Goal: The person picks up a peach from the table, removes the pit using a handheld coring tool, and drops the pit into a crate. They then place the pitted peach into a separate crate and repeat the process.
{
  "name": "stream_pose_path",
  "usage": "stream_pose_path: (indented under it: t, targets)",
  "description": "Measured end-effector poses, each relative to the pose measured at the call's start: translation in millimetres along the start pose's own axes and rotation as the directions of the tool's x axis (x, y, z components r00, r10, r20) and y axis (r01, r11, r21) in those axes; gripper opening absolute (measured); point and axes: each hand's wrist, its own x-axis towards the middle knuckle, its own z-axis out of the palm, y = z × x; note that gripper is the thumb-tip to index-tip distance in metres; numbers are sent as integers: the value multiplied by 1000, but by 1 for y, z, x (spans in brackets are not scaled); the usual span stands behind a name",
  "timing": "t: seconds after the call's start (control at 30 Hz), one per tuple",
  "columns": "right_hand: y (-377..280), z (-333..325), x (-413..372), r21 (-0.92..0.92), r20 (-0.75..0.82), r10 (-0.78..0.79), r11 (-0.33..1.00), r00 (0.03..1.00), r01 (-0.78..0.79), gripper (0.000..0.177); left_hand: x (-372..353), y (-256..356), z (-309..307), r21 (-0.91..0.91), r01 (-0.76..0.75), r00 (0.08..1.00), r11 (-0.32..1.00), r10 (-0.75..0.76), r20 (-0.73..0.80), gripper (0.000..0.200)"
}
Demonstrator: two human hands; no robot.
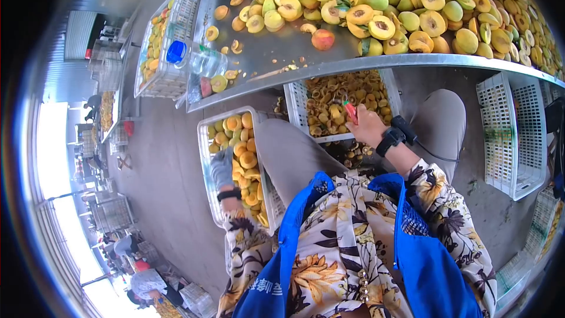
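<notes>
My left hand [222,169], in a grey glove, is over the left side of a white crate [207,197] of yellow peach halves [247,159]. Its fingers stretch out among the fruit, and I see nothing held in them. My right hand [369,128] is closed around a small red-handled tool [351,112]; the working end is too small to make out. Below that hand stands another white crate [297,106], between my knees and partly under the table, full of peach scraps [335,97].
A metal table [265,47] bears a big heap of cut peaches [376,9]. On its left corner lies a clear bottle [206,62] with a blue cap. A fruit-filled crate [168,38] stands at left, and stacked white crates [512,135] at right. Other people work at lower left.
</notes>
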Motion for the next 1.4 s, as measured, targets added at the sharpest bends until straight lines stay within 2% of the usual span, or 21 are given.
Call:
stream_pose_path:
  t: [0.07, 0.1, 0.17, 0.2, 0.23, 0.3, 0.37, 0.43, 0.47, 0.53, 0.6, 0.63, 0.67, 0.7, 0.73, 0.8, 0.87, 1.0, 1.1, 1.23, 1.4]
  targets:
    - [-22, -26, -2, 348, 114, 209, 907, 971, -236, 41, -13, 40, -29, -52, -83, 988, 995, 76, -133, 33]
    - [-32, -35, -4, 336, 155, 233, 901, 960, -273, 41, -21, 55, -32, -101, -159, 957, 982, 128, -262, 33]
    - [-29, -23, -3, 317, 105, 166, 929, 980, -191, 41, 5, 106, -19, -549, -492, 870, 676, 359, -337, 35]
    - [-29, -18, -4, 297, 57, 94, 949, 994, -107, 41, 23, 135, -7, -470, -538, 840, 700, 397, -371, 34]
    - [-40, -34, -12, 400, 197, 151, 890, 969, -220, 41, 26, 187, -12, -150, -775, 612, 614, 671, -420, 31]
    - [-34, -29, -18, 375, 104, 93, 919, 990, -126, 40, 28, 277, 1, -75, -792, 586, 606, 718, -376, 33]
    - [-20, -18, -22, 317, -37, -31, 948, 999, 41, 39, 46, 345, 28, -4, -795, 602, 606, 789, -124, 43]
    - [-12, -24, -30, 343, -41, 5, 939, 999, 10, 38, 39, 394, 42, 117, -712, 699, 692, 686, 202, 51]
    - [-9, -27, -33, 375, -29, 30, 927, 999, -17, 38, 47, 400, 66, 249, -735, 673, 631, 724, 152, 58]
    - [-10, -41, -40, 412, 8, 86, 908, 996, -81, 37, 64, 421, 71, 165, -637, 728, 753, 516, 451, 50]
    - [-3, -42, -44, 441, -152, 53, 897, 987, 20, 37, 49, 403, 52, -156, -610, 715, 776, 625, 314, 38]
    - [-2, -45, -44, 435, -153, 57, 900, 987, 15, 38, 28, 392, 33, -524, -390, 747, 757, 593, 301, 32]
    - [-3, -46, -41, 441, -149, 55, 897, 987, 17, 38, 30, 374, 28, -781, -153, 658, 605, 652, 376, 33]
    - [-6, -45, -39, 443, -216, 28, 893, 976, 72, 39, 22, 355, 19, -887, 143, 578, 438, 691, 434, 38]
    - [-13, -48, -37, 443, -276, -1, 887, 961, 128, 39, 9, 340, 13, -928, 290, 523, 234, 773, 359, 39]
    - [-27, -53, -32, 469, -204, -24, 875, 979, 119, 37, -16, 318, 3, -939, 333, 587, 85, 761, 277, 50]
    - [-37, -51, -26, 270, -265, -270, 901, 926, 340, 33, -33, 297, 1, -847, 532, 616, -9, 690, 380, 51]
    - [-54, -39, -24, 318, -313, -342, 842, 886, 437, 33, -57, 265, 23, -904, 428, 774, -9, 520, 361, 49]
    - [-57, -33, -31, 334, -273, -293, 865, 916, 375, 31, -70, 264, 34, -855, 503, 784, -123, 482, 392, 42]
    - [-53, -22, -36, 372, -234, -239, 873, 942, 314, 28, -79, 270, 44, -900, 426, 811, -91, 479, 335, 36]
    - [-54, -21, -42, 322, -190, -203, 911, 961, 256, 27, -84, 273, 45, -832, 488, 756, -264, 604, 251, 32]
